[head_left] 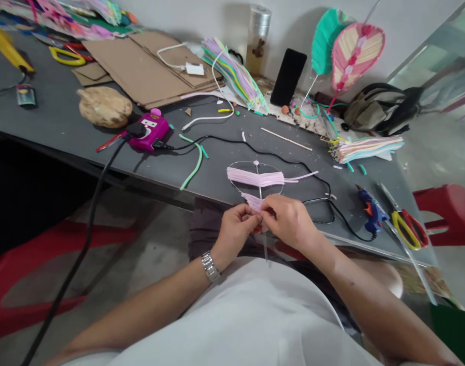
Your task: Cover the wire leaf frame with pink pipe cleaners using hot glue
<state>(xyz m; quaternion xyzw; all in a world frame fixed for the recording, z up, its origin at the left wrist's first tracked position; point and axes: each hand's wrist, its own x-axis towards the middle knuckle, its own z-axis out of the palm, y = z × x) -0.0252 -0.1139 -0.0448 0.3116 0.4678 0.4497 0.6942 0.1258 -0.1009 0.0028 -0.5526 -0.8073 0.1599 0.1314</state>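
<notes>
A heart-shaped wire frame (pixel 255 175) stands upright on a thin clear stem (pixel 265 249), with pale pink strips (pixel 255 178) bound across its middle. My left hand (pixel 236 229) and my right hand (pixel 288 221) meet at its lower part, just above my lap. Both pinch the stem and a further pink strip (pixel 252 202) between fingers and thumb. The fingers hide the exact point where the strip meets the stem. A metal wristwatch (pixel 210 266) sits on my left wrist.
The dark table's edge runs just beyond my hands. On it lie a blue glue gun (pixel 372 211), yellow-handled scissors (pixel 406 229), a stack of coloured strips (pixel 366 149), a black cable (pixel 312 175), a magenta power socket (pixel 150 129), cardboard sheets (pixel 141 66) and finished feather-shaped pieces (pixel 356 56).
</notes>
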